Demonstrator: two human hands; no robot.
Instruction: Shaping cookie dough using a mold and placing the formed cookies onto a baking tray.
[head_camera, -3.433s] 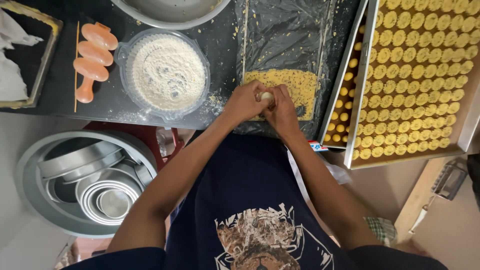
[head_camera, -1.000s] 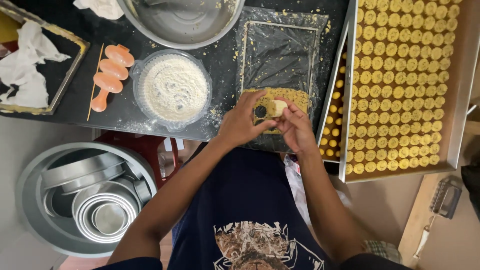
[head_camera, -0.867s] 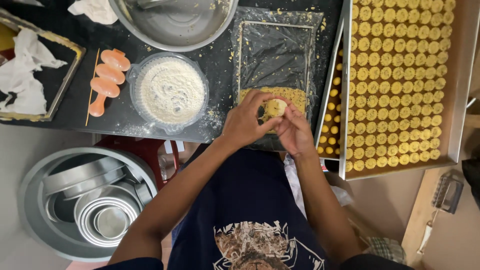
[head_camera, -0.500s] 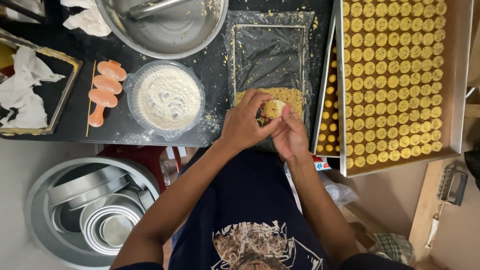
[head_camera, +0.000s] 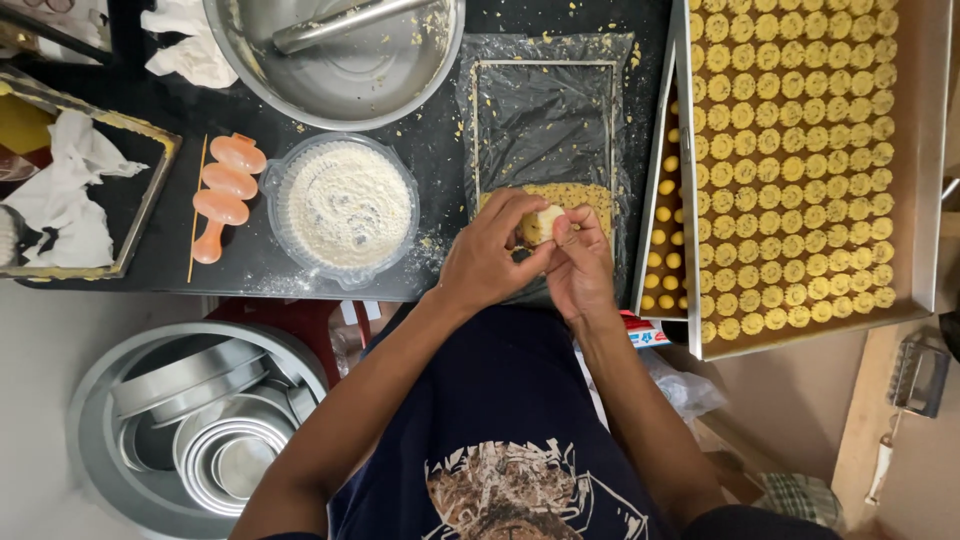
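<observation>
- Since half a second earlier, both hands had lifted slightly above the yellow dough slab (head_camera: 566, 196), and the pale dough ball (head_camera: 545, 220) sat higher between the fingertips; the flour tub and the trays lay where they had been.
- At far left, a dark tray (head_camera: 150, 190) with crumpled white tissue (head_camera: 62, 205) stood well apart from the work and posed little risk.
- Beside it, the pink measuring spoons (head_camera: 224, 193) lay just beside the flour tub (head_camera: 342, 208); an elbow swing could have knocked the tub, standing near the table edge, and spilled flour onto the nested metal tins (head_camera: 215, 440) below.
- Left hand (head_camera: 490, 262) had its fingers curled narrowly round the dough ball, pinching it from the left; too hard a squeeze would likely have cracked or flattened the soft piece.
- Right hand (head_camera: 578, 265) closed narrowly on the same ball from the right, fingertips touching it; a loose grip could have dropped it onto the plastic-lined frame (head_camera: 545, 110) or off the table.
- Crumbs scattered on the black tabletop (head_camera: 440, 150) might have stuck to the ball if it was set down there.
- At right, the wooden tray (head_camera: 925, 150) full of shaped yellow cookies (head_camera: 800, 150) overhung the table edge; a careless reach could have smeared the close rows or tipped it.
</observation>
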